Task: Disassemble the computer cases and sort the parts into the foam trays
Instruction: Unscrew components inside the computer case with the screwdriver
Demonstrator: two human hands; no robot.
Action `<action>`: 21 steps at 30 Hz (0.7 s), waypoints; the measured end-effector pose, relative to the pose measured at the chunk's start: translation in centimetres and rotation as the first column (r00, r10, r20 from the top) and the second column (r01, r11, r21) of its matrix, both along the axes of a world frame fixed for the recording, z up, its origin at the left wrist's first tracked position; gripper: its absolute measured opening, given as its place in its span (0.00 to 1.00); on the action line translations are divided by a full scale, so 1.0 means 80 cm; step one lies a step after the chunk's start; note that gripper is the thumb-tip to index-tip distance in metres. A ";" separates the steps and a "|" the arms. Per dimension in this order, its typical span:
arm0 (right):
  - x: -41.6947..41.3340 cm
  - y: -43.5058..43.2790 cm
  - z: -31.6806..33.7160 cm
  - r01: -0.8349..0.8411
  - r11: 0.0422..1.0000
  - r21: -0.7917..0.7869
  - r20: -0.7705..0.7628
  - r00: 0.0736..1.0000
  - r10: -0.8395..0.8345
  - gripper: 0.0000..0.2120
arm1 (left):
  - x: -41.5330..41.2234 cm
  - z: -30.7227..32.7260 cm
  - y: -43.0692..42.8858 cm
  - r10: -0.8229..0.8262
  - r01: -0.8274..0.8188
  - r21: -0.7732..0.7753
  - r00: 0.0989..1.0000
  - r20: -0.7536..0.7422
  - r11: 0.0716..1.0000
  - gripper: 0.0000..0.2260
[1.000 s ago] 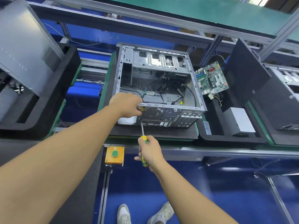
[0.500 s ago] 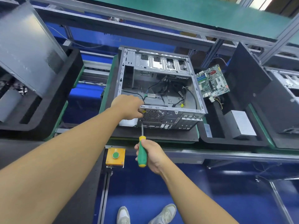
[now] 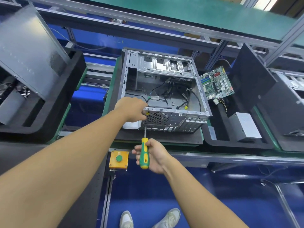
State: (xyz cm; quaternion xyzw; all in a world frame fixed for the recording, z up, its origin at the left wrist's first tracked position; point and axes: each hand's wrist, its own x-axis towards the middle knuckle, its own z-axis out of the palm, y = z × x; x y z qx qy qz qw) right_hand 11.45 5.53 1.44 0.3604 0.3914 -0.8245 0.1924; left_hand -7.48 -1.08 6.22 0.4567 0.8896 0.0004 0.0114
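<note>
Top: green shelf (image 3: pixel 181 12) on a metal frame runs right across. Far L: big black foam tray (image 3: pixel 54 112) w/ a grey side panel (image 3: pixel 28 51) leaning tilted in it.

Ctr: computer case (image 3: pixel 164 67), side off, lying open side up on a flat black pad (image 3: pixel 164 139), rear panel facing the person. Loose black cables (image 3: pixel 166 92) inside, drive cage at the far end.

Just R of it is a 2nd foam tray (image 3: pixel 218 142). It holds a black panel (image 3: pixel 251 79) stood on edge & tilted, a green circuit board (image 3: pixel 217 83) propped at the far L part, and a silver box (image 3: pixel 246 127) lying flat in a near compartment. Far R edge: another case (image 3: pixel 289 99), partly cut off.

L hand (image 3: pixel 131 109) is at the computer case's near L corner, fingers curled on the top rim just beside the round fan grille (image 3: pixel 157 117), gripping the case. R hand (image 3: pixel 154 155) is lower, nearer the person, fingers wrapped round the green-yellow handle of a screwdriver (image 3: pixel 144 153). The shaft points up & away, tip meeting the rear panel just under the L hand. Can't tell if the tip sits in a screw.

On the rail below the pad: yellow box (image 3: pixel 118 159) w/ a green button, just L of the R hand. Bottom: two pale shoes (image 3: pixel 126 219) on blue floor.
</note>
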 end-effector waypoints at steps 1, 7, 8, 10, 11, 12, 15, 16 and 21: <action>0.001 0.001 0.000 0.014 1.000 0.026 -0.035 0.999 -0.013 0.12 | 0.000 0.000 0.000 -0.002 0.002 0.002 1.000 0.000 1.000 0.15; 0.021 -0.014 -0.029 -0.038 0.853 0.521 -0.015 0.998 0.054 0.04 | 0.001 0.001 0.000 0.000 0.000 0.008 1.000 0.004 1.000 0.15; 0.021 -0.015 -0.030 -0.038 0.859 0.511 -0.007 0.999 0.049 0.05 | 0.001 0.001 0.000 -0.001 0.001 0.008 1.000 0.005 1.000 0.15; 0.015 -0.009 -0.021 -0.029 0.935 0.352 0.039 0.999 0.016 0.08 | 0.001 0.000 0.000 -0.001 0.001 0.003 1.000 0.014 1.000 0.14; 0.012 -0.004 -0.013 -0.023 0.971 0.238 0.067 0.998 0.007 0.11 | 0.001 0.000 0.000 0.000 0.000 0.002 1.000 0.017 1.000 0.14; 0.010 0.001 -0.006 -0.029 0.990 0.137 0.085 0.996 0.018 0.14 | 0.001 0.000 0.000 -0.001 0.001 0.003 1.000 0.014 1.000 0.14; 0.010 0.007 0.002 -0.059 0.998 0.028 0.059 0.997 0.057 0.17 | 0.001 0.000 0.001 -0.012 0.012 0.015 1.000 0.002 1.000 0.14; 0.012 0.005 0.003 -0.054 0.998 0.043 0.039 0.998 0.053 0.16 | 0.001 -0.001 0.001 -0.014 0.014 0.016 1.000 0.001 1.000 0.14; 0.020 -0.012 -0.016 -0.065 0.909 0.412 -0.035 0.996 0.087 0.08 | 0.000 0.000 0.000 -0.018 0.018 0.014 1.000 0.008 1.000 0.14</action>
